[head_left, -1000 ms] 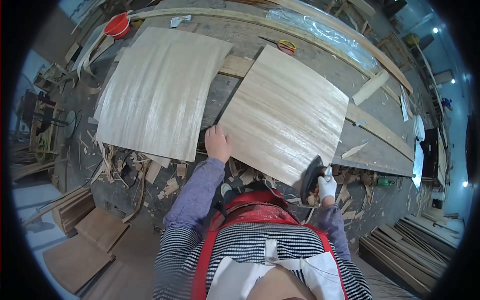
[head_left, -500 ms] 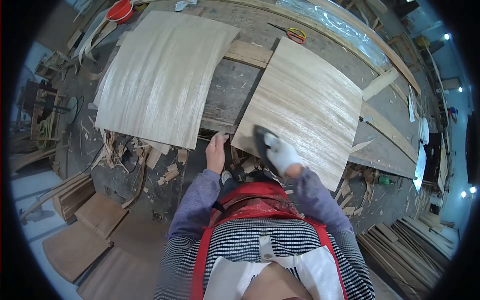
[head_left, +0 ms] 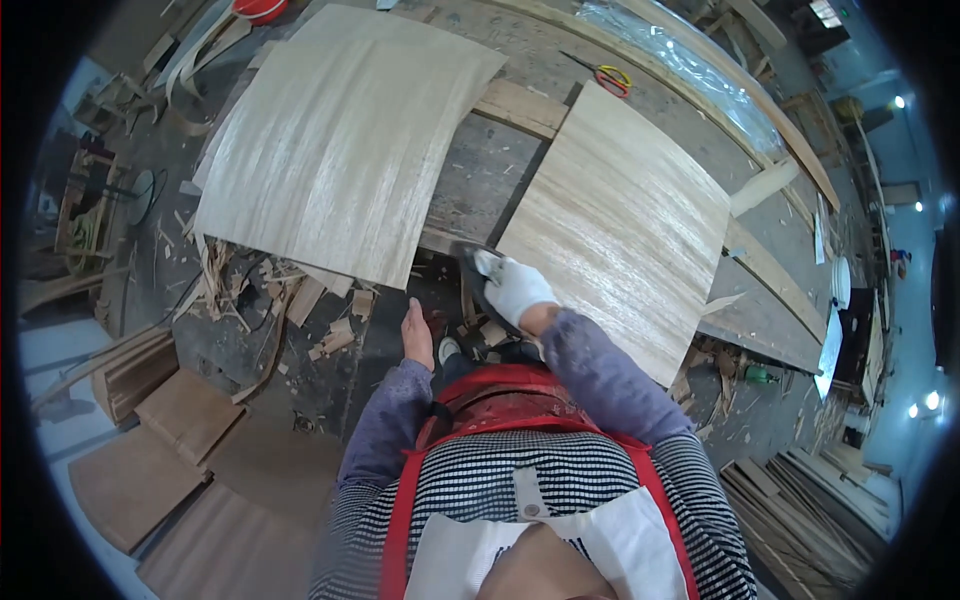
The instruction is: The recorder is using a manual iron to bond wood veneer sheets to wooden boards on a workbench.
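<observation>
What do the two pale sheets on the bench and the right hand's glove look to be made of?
Both sheets, left and right: thin wood veneer, unfinished, matte, with fine straight grain. The glove on the right hand: white knit fabric, likely cotton.

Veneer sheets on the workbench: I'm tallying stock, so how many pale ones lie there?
2. One large veneer sheet lies on the bench's left part; a second sheet lies to its right, its near corner by the gloved right hand. More could be stacked beneath them, hidden.
</observation>
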{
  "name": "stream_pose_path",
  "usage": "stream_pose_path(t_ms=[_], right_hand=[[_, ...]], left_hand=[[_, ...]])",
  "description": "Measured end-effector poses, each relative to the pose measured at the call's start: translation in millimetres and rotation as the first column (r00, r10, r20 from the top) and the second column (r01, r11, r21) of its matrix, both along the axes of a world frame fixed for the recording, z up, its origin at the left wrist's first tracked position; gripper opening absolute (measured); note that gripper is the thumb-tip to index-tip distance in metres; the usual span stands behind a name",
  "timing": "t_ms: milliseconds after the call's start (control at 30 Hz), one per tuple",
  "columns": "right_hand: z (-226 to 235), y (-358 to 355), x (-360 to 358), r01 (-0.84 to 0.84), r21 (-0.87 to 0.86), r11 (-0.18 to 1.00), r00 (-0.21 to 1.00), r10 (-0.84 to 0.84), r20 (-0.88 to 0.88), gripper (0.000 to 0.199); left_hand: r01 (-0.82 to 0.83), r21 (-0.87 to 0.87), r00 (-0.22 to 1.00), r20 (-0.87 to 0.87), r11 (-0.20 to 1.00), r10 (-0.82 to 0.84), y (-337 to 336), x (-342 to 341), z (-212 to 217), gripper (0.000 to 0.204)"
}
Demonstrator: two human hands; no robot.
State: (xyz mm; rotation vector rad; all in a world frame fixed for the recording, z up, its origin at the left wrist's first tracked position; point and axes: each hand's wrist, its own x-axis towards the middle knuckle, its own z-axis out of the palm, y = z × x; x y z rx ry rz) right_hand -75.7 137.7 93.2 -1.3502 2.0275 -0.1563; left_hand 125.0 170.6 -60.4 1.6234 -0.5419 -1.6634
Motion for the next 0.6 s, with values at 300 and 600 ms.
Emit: stream_pose_path(t_ms=[300,600], right_hand=[[-10.9,27.2,-64.9,0.278,-0.128,0.952,0.957,-0.286,-0.050,0.031],[-21.5,-48.3,-85.4,0.204,-0.219,0.954,0.974,-0.219,-0.049,0.032]], left_hand=[[0.401,-0.334,0.912,0.237,0.853,-0.336,-32.8,-72.0,-2.5,0.047],[0.572,-0.368,0.806,0.416,0.733,-0.421,-34.7,-81.5,20.5,0.033]])
